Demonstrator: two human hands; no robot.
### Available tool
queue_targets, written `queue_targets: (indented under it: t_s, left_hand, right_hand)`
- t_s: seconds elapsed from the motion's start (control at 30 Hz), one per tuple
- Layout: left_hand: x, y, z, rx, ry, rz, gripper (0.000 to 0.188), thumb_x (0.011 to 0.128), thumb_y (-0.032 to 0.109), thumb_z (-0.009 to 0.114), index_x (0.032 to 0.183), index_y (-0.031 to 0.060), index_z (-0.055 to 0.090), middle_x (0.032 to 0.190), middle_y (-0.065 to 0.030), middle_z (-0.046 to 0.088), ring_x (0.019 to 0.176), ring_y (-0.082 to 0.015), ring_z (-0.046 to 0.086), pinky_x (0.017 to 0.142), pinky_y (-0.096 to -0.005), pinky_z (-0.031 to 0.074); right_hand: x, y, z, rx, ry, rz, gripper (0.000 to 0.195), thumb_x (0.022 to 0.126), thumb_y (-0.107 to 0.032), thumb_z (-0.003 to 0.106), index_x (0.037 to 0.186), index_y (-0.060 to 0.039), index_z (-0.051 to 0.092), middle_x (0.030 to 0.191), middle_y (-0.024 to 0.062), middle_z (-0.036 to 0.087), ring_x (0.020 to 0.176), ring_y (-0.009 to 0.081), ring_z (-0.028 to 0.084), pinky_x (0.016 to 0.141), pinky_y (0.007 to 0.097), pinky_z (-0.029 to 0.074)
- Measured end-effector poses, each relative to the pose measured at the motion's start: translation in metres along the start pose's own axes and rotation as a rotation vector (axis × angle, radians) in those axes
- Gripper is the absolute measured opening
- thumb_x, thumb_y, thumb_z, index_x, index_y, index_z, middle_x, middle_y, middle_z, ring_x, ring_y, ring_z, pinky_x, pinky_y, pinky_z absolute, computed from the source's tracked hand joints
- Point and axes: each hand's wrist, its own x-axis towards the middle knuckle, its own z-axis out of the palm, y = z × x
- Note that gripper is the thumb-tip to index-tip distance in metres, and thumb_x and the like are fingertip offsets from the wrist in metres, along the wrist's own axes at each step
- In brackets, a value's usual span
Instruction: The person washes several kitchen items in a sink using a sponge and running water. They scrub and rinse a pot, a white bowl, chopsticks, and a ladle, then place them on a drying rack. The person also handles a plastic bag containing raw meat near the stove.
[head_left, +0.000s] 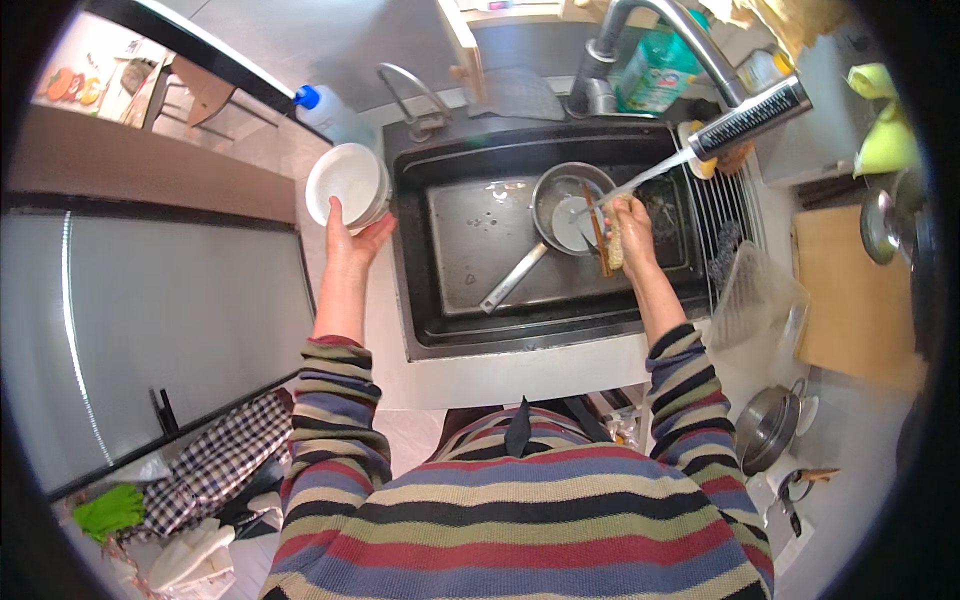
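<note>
On the counter side left of the sink, my left hand (351, 241) grips a stack of white bowls (343, 182), thumb on the near rim and fingers beneath. My right hand (635, 231) is over the sink (466, 259), closed around a tan scrubbing pad (616, 244). Just left of it are brown wooden chopsticks (595, 225); whether that hand also holds them I cannot tell. Below sits a steel saucepan (557, 185), its handle (513, 279) angled toward me, with a white round dish (568, 225) inside. Water runs from the pull-out faucet (750, 120) toward the pan.
A small curved tap (420, 90) and a blue-capped bottle (330, 112) stand at back left. Behind the faucet is a green detergent bottle (656, 75). A wire rack (739, 196), a clear plastic container (750, 304) and a wooden board (851, 289) are to the right.
</note>
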Motion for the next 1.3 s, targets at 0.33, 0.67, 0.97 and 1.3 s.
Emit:
queue_targets:
  t_s: [0.33, 0.67, 0.97, 1.3]
  left_hand:
    - [-0.013, -0.038, 0.004, 0.177, -0.1, 0.09, 0.063, 0.082, -0.008, 0.041, 0.143, -0.0033, 0.026, 0.137, -0.0288, 0.042, 0.118, -0.0517, 0.051, 0.094, -0.0657, 0.052]
    - [-0.038, -0.228, 0.112, 0.632, -0.412, -0.257, 0.067, 0.076, -0.007, 0.041, 0.142, 0.0031, 0.031, 0.13, -0.0242, 0.05, 0.106, -0.0426, 0.063, 0.075, -0.056, 0.062]
    - [-0.003, -0.3, 0.14, 0.882, -0.184, -0.222, 0.058, 0.083, -0.005, 0.035, 0.14, 0.0047, 0.027, 0.132, -0.0253, 0.047, 0.097, -0.0405, 0.066, 0.06, -0.0487, 0.064]
    - [-0.001, -0.293, 0.168, 1.523, -0.21, -0.059, 0.068, 0.084, 0.002, 0.044, 0.148, 0.0063, 0.024, 0.139, -0.0308, 0.036, 0.098, -0.046, 0.064, 0.05, -0.0398, 0.063]
  right_hand:
    - [-0.009, 0.04, -0.024, -1.041, 0.136, -0.022, 0.06, 0.077, -0.031, 0.078, 0.124, -0.0117, 0.046, 0.116, 0.0194, 0.064, 0.108, 0.0395, 0.062, 0.089, 0.0494, 0.048]
    - [-0.006, 0.055, -0.042, -1.001, 0.12, 0.116, 0.051, 0.081, -0.029, 0.073, 0.122, -0.0127, 0.048, 0.107, 0.0213, 0.068, 0.103, 0.0417, 0.064, 0.088, 0.0496, 0.048]
    - [-0.003, 0.075, -0.077, -0.713, 0.161, 0.035, 0.056, 0.081, -0.031, 0.074, 0.125, -0.0074, 0.049, 0.119, 0.0197, 0.064, 0.111, 0.0394, 0.06, 0.093, 0.046, 0.047]
    - [0.006, 0.043, -0.063, -0.591, 0.182, -0.108, 0.055, 0.082, -0.03, 0.073, 0.125, -0.0046, 0.05, 0.115, 0.0188, 0.064, 0.108, 0.035, 0.062, 0.091, 0.0413, 0.047]
